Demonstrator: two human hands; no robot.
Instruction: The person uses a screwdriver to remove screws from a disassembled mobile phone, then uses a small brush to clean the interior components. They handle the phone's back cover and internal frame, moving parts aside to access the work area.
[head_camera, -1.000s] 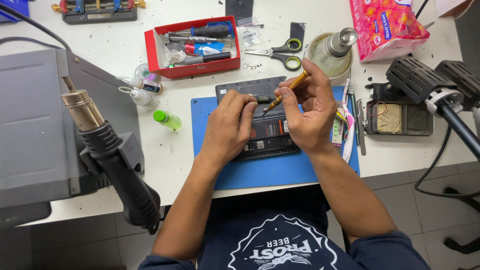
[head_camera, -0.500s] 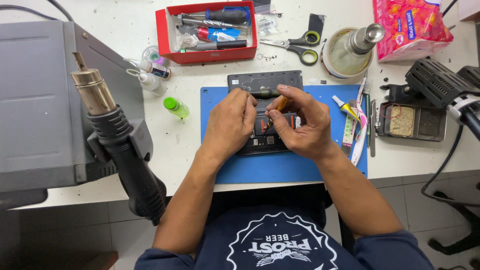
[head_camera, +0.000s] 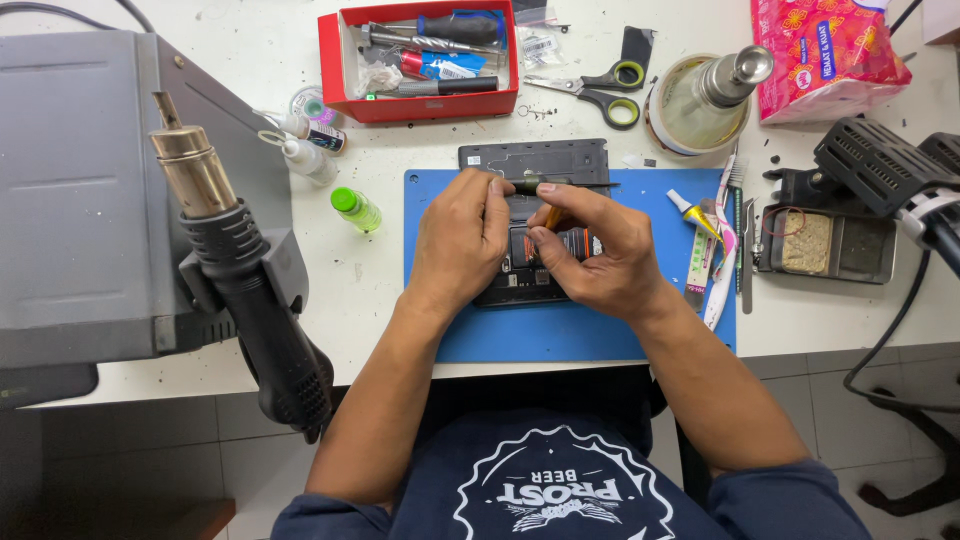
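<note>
An opened phone (head_camera: 535, 268) lies on a blue work mat (head_camera: 570, 330) in the middle of the bench. My left hand (head_camera: 462, 240) rests on its left side and pinches a dark tweezer-like tool (head_camera: 560, 184) above the phone's top edge. My right hand (head_camera: 598, 250) covers the phone's right side and grips a small orange-handled screwdriver (head_camera: 551, 216), tip down into the phone. The phone's dark back cover (head_camera: 535, 155) lies just beyond the mat's far edge. Most of the phone's inside is hidden by my fingers.
A grey hot-air station (head_camera: 90, 200) with its black handpiece (head_camera: 245, 290) fills the left. A red tool tray (head_camera: 420, 55), scissors (head_camera: 600, 90), small bottles (head_camera: 310, 150), a green bottle (head_camera: 355, 208), a round stand (head_camera: 700, 100), a pink packet (head_camera: 830, 50), and a soldering holder (head_camera: 830, 235) surround the mat.
My right hand has swung the orange screwdriver from a slanted hold above the phone to upright over it. Both hands have closed in together at the phone's top.
</note>
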